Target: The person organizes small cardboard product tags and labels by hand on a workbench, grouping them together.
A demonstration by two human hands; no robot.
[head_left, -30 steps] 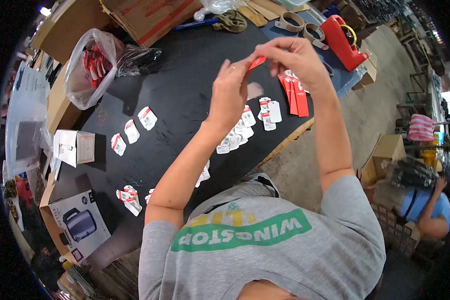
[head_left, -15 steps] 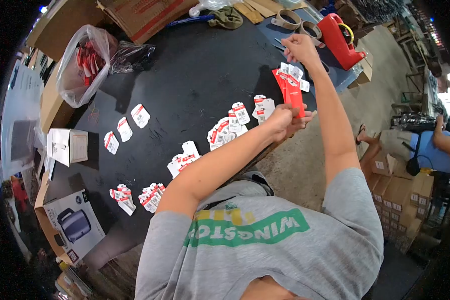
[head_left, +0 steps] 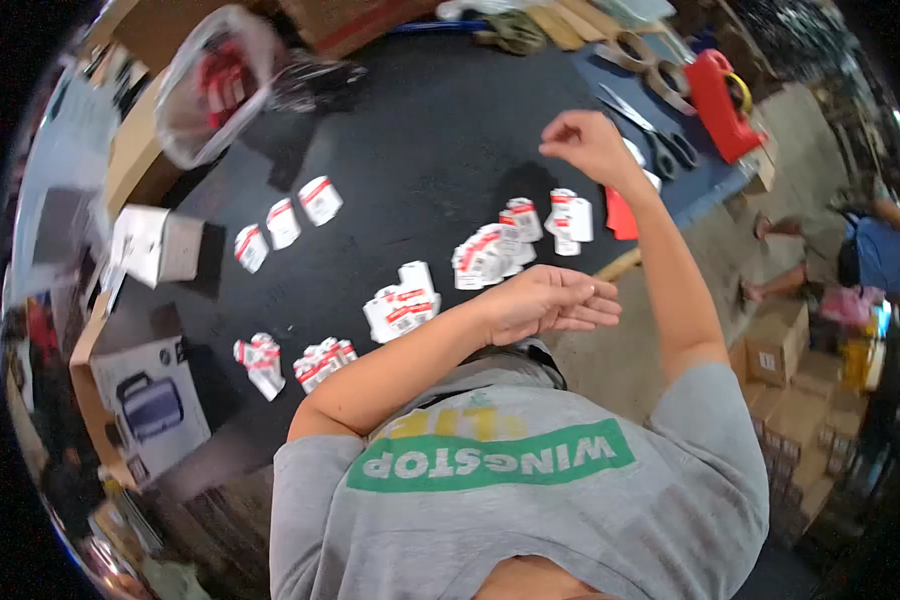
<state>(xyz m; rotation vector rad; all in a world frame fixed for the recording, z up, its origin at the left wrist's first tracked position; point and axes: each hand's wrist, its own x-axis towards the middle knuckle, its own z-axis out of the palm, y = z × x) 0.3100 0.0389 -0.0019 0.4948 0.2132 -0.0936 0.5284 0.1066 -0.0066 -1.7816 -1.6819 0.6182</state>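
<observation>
My left hand [head_left: 555, 302] is open, palm up with its fingers stretched out, near the table's front edge and holding nothing. Above it, my right hand [head_left: 585, 145] is closed in a loose pinch; anything between its fingertips is too small to make out. A red card bundle [head_left: 621, 215] lies partly hidden behind my right forearm. White-and-red tags [head_left: 570, 220] form a pile beside it. More tags [head_left: 485, 255] are fanned out above my left hand, and another pile [head_left: 402, 303] lies near my left forearm. Open scissors [head_left: 655, 130] rest right of my right hand.
A red tape dispenser [head_left: 720, 105] and tape rolls [head_left: 627, 52] are at the back right. A plastic bag [head_left: 215, 85] with red contents stands at the back left. Small white box [head_left: 157, 245] and printed carton [head_left: 150, 405] are at left. Another person [head_left: 880, 250] is at right.
My left hand has let go of the red cards and opened. My right hand has moved away from the scissors, lower in view. The whole view has shifted.
</observation>
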